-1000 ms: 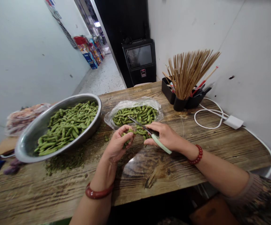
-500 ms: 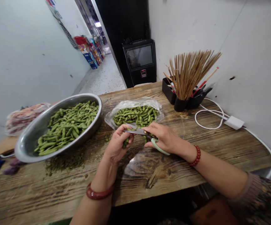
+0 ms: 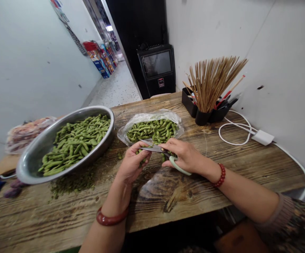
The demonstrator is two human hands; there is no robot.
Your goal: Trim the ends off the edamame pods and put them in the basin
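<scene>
Over the wooden table (image 3: 205, 193), the right hand (image 3: 186, 155) curls around the handles of the scissors (image 3: 156, 149), their parted blades reaching the left hand (image 3: 132, 164), whose fingers are pinched closed on some green bean pods (image 3: 142, 161). Just beyond lies a plastic bag (image 3: 123, 133) of pods, with a metal bowl (image 3: 27, 169) holding more to its left.

Bare L hand (image 3: 133, 162), w/ thick, smooth reddish-brn bangle (image 3: 110, 220) on forearm, shiny. Bare R hand (image 3: 185, 154), w/ red bracelet (image 3: 223, 174), sm. rd. beads, nr. wrist. R sleeve (image 3: 300, 219) dk., multicol. mottled pattern; cuff (image 3: 280, 212) dusty mauve-brn, ribbed, approx. mid-forearm.
</scene>
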